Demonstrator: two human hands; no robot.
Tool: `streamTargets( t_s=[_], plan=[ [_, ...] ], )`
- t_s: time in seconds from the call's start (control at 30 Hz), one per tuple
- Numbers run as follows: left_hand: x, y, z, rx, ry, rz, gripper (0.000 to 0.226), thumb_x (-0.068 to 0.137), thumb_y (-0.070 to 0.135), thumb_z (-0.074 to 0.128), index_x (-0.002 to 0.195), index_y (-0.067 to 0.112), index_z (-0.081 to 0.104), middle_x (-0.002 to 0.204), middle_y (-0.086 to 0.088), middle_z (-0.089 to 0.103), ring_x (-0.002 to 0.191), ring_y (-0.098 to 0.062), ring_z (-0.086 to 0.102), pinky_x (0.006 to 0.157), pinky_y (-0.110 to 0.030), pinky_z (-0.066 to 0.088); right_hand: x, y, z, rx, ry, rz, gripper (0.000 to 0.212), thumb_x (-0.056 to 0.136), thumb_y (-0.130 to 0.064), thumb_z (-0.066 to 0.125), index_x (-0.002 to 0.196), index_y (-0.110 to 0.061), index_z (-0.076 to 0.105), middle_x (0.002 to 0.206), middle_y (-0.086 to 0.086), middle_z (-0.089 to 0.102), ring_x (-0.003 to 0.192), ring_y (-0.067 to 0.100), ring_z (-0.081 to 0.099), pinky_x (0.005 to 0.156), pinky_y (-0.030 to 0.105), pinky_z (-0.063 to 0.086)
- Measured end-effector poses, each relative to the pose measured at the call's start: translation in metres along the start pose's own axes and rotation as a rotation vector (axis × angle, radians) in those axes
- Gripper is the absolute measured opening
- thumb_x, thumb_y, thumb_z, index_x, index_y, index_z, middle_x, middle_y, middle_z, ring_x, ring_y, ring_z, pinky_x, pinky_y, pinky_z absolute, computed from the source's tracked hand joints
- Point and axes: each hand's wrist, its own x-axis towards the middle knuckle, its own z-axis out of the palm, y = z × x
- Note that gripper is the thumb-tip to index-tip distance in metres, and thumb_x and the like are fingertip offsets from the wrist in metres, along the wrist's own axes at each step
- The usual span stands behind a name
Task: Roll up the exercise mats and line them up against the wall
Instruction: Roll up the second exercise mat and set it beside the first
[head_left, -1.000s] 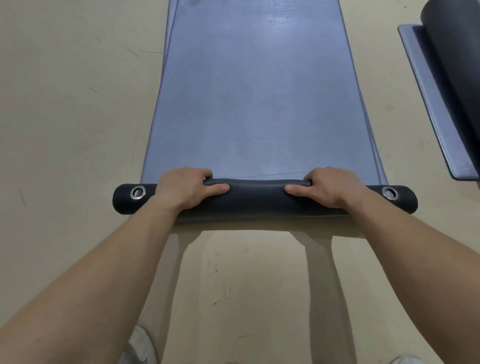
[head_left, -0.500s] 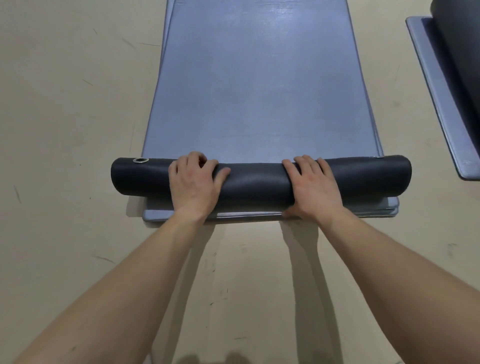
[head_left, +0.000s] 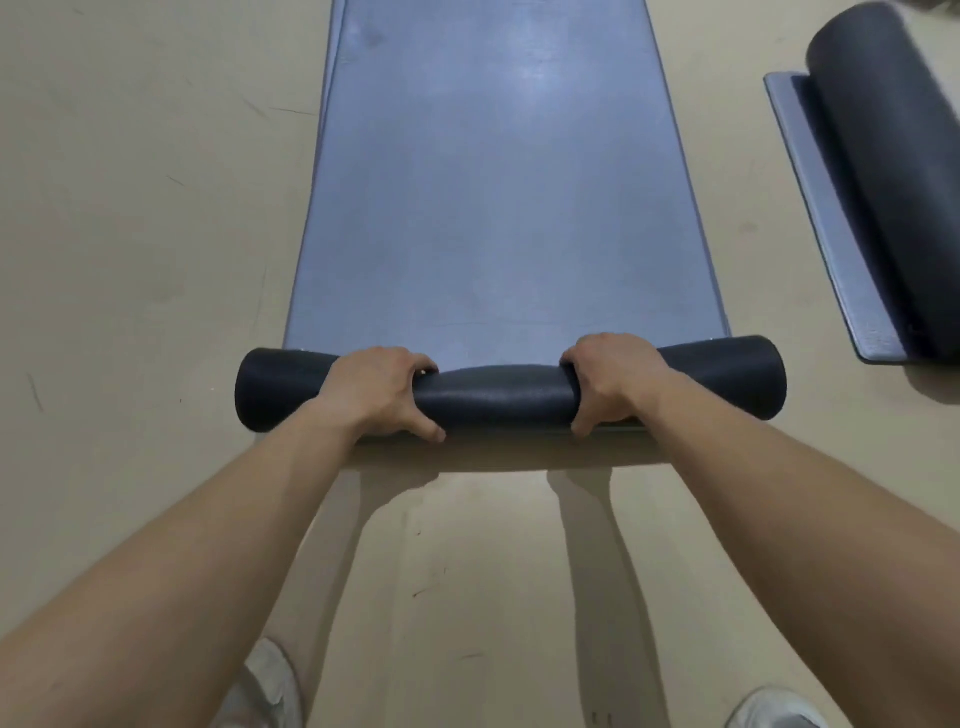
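Note:
A blue-grey exercise mat (head_left: 498, 208) lies flat on the floor, running away from me. Its near end is rolled into a dark tube (head_left: 498, 397) lying crosswise. My left hand (head_left: 382, 389) grips the tube left of centre, fingers curled over the far side and thumb under the near side. My right hand (head_left: 610, 379) grips it right of centre the same way. Between the hands the tube is squeezed thinner than at its ends.
A second mat (head_left: 831, 228) lies at the right edge, with a thick dark roll (head_left: 893, 171) resting on it. Beige floor (head_left: 145, 234) surrounds both mats. My white shoes (head_left: 270, 686) show at the bottom edge.
The roll has grown thicker and the metal eyelets have turned out of sight. My hands went from lying flat on top of the tube to gripping around it.

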Motion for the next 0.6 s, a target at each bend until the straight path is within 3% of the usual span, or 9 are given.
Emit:
streamTargets(
  t_s=[0.07, 0.17, 0.23, 0.3, 0.4, 0.47, 0.53, 0.6],
  plan=[
    [-0.006, 0.004, -0.008, -0.027, -0.157, -0.021, 0.095, 0.059, 0.078, 0.08, 0.141, 0.038, 0.055, 0.127, 0.009, 0.066, 0.108, -0.018, 0.061, 0.09, -0.037, 0.053, -0.016, 0.005, 0.008, 0.044, -0.073, 0.004, 0.078, 0.056, -0.056, 0.085, 0.125, -0.028, 0.06, 0.115, -0.004, 0.064, 0.101, 0.022, 0.061, 0.09, 0.042, 0.055],
    [-0.001, 0.005, -0.017, -0.086, -0.246, -0.025, 0.086, 0.055, 0.079, 0.082, 0.13, 0.041, 0.066, 0.109, 0.016, 0.069, 0.097, -0.012, 0.061, 0.078, -0.033, 0.05, -0.045, 0.009, 0.062, -0.059, 0.258, 0.029, 0.094, 0.069, -0.043, 0.082, 0.148, -0.024, 0.035, 0.14, 0.002, 0.051, 0.129, 0.027, 0.049, 0.119, 0.049, 0.031],
    [0.005, 0.004, -0.023, -0.135, -0.294, -0.036, 0.081, 0.054, 0.075, 0.085, 0.125, 0.041, 0.068, 0.104, 0.017, 0.069, 0.094, -0.01, 0.061, 0.077, -0.032, 0.048, -0.048, 0.009, 0.09, -0.094, 0.424, 0.056, 0.092, 0.069, -0.029, 0.085, 0.146, -0.024, 0.035, 0.139, 0.004, 0.049, 0.129, 0.028, 0.047, 0.119, 0.05, 0.027],
    [0.007, 0.005, -0.026, -0.165, -0.3, -0.049, 0.079, 0.058, 0.073, 0.085, 0.127, 0.039, 0.066, 0.111, 0.014, 0.07, 0.095, -0.009, 0.061, 0.08, -0.033, 0.049, -0.035, 0.012, 0.089, -0.056, 0.455, 0.079, 0.084, 0.068, -0.028, 0.083, 0.141, -0.027, 0.041, 0.133, 0.003, 0.054, 0.123, 0.027, 0.052, 0.114, 0.047, 0.031],
    [-0.003, 0.016, -0.01, 0.031, -0.017, -0.025, 0.096, 0.065, 0.083, 0.072, 0.145, 0.035, 0.05, 0.139, 0.006, 0.061, 0.118, -0.021, 0.059, 0.103, -0.041, 0.045, -0.018, 0.016, 0.057, -0.035, 0.35, 0.054, 0.074, 0.069, -0.042, 0.078, 0.135, -0.032, 0.045, 0.122, -0.001, 0.059, 0.11, 0.025, 0.058, 0.104, 0.045, 0.04],
    [-0.012, 0.028, 0.009, 0.152, 0.192, -0.023, 0.105, 0.064, 0.085, 0.069, 0.15, 0.031, 0.041, 0.143, 0.001, 0.056, 0.124, -0.025, 0.055, 0.111, -0.044, 0.037, -0.008, 0.022, 0.029, 0.009, 0.21, 0.014, 0.075, 0.066, -0.05, 0.08, 0.132, -0.035, 0.047, 0.113, -0.004, 0.061, 0.1, 0.024, 0.06, 0.092, 0.044, 0.048],
    [-0.004, 0.03, 0.013, 0.158, 0.25, -0.027, 0.102, 0.062, 0.084, 0.071, 0.144, 0.031, 0.043, 0.133, 0.001, 0.059, 0.115, -0.025, 0.058, 0.105, -0.043, 0.041, 0.003, 0.027, 0.005, 0.061, 0.059, -0.01, 0.078, 0.064, -0.051, 0.084, 0.131, -0.036, 0.048, 0.112, -0.007, 0.062, 0.096, 0.021, 0.06, 0.089, 0.044, 0.053],
    [0.012, 0.024, 0.0, 0.115, 0.21, -0.011, 0.096, 0.06, 0.085, 0.072, 0.137, 0.033, 0.047, 0.123, 0.004, 0.063, 0.105, -0.023, 0.061, 0.094, -0.041, 0.048, 0.011, 0.029, -0.002, 0.071, 0.027, -0.002, 0.089, 0.064, -0.052, 0.088, 0.139, -0.035, 0.044, 0.127, -0.004, 0.059, 0.108, 0.023, 0.058, 0.097, 0.047, 0.051]
  ],
)
